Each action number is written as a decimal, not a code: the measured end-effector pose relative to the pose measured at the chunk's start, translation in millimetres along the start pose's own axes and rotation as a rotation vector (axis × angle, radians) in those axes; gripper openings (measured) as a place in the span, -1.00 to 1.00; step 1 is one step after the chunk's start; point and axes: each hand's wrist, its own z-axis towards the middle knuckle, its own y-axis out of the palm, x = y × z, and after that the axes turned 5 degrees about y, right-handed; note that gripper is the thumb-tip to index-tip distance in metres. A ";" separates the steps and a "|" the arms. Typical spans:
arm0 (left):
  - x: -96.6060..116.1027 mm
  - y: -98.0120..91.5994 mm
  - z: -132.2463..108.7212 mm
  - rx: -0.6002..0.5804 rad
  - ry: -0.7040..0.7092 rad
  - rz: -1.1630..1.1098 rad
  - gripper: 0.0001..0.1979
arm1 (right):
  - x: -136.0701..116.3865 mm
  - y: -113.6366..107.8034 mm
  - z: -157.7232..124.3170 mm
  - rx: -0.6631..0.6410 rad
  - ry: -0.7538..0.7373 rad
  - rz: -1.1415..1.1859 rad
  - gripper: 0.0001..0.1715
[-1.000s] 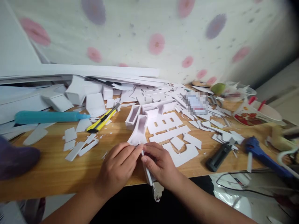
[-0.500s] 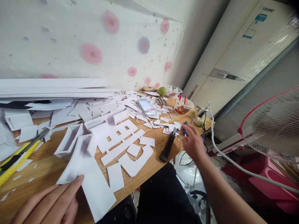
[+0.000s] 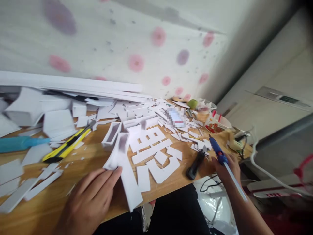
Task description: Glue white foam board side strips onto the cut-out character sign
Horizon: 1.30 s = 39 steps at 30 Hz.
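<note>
My left hand [image 3: 90, 195] is closed on the near edge of a white foam board piece [image 3: 128, 186], which has a curved upright wall joined to a flat strip. In my right hand [image 3: 231, 168] is a blue hot glue gun [image 3: 217, 150], its nozzle pointing away from me over the table's right side. A clear glue stick [image 3: 236, 182] sticks out of its back. Just left of the glue gun lies a black utility knife [image 3: 195, 164]. Flat white cut-outs [image 3: 158, 169], some with square holes, lie between my hands.
On the left lie a yellow utility knife [image 3: 69, 143] and a teal bottle [image 3: 17, 144]. Long white boards [image 3: 73, 83] run along the wall. A phone [image 3: 176, 117], a green fruit [image 3: 192, 104] and a paper bowl [image 3: 217, 124] stand farther back. A white cable [image 3: 254, 150] hangs at right.
My right hand has taken hold of the glue gun and lifted it. My left hand still holds the foam board piece. The view has swung left, showing the teal bottle.
</note>
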 end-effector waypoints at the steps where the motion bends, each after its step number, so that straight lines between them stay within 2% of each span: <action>1: 3.0 -3.2 3.0 -0.037 -0.007 0.022 -0.50 | -16.5 2.6 -8.9 -0.053 -0.048 0.061 -0.73; 2: 4.6 -5.2 4.7 -0.064 -0.012 0.033 -0.51 | -35.4 3.6 -17.6 -0.134 -0.106 0.137 -0.72; 4: 5.0 -6.9 5.0 -0.081 -0.029 0.047 -0.54 | -77.9 0.2 -32.0 -0.383 -0.252 0.373 -0.72; 6: 4.6 -7.6 3.9 -0.073 -0.042 0.043 -0.57 | -120.1 -8.0 -40.6 -0.640 -0.364 0.513 -0.76; 9: 5.0 -9.3 4.0 -0.066 -0.034 0.023 -0.60 | -169.4 -18.2 -44.0 -0.857 -0.451 0.627 -0.78; 12: 5.9 -10.8 5.9 -0.076 -0.036 -0.001 -0.62 | -198.8 -19.5 -43.5 -0.983 -0.471 0.644 -0.77; 15: 6.5 -10.8 6.4 -0.074 -0.050 -0.019 -0.64 | -215.3 -18.6 -43.5 -1.023 -0.559 0.564 -0.80; 19: 6.5 -9.3 4.0 -0.072 -0.058 -0.026 -0.63 | -225.3 -22.7 -42.3 -1.014 -0.657 0.477 -0.83; 39: 6.4 -9.5 4.3 -0.061 -0.056 -0.040 -0.64 | -231.7 -27.9 -42.1 -0.939 -0.715 0.410 -0.77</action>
